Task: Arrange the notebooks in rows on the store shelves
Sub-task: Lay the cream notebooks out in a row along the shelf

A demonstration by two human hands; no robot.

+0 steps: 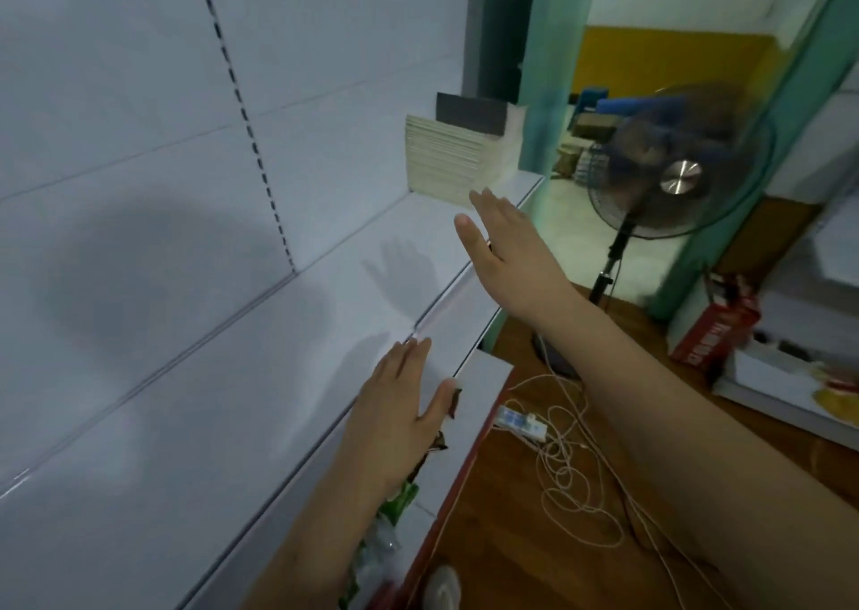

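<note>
A row of pale notebooks (444, 158) stands packed together at the far end of the white shelf (260, 377), with a dark grey cover (469, 114) showing behind them. My right hand (506, 242) is stretched out flat over the shelf's front edge, fingertips just short of the notebooks, holding nothing. My left hand (399, 405) hovers flat above the nearer part of the shelf, fingers straight, also holding nothing. Both hands cast shadows on the shelf.
A lower shelf (465, 423) juts out below, with plastic-wrapped items (386, 530). On the wooden floor lie a white power strip (520, 421) and tangled cable (576, 484). A standing fan (674, 167) is at right, beside a red box (711, 335).
</note>
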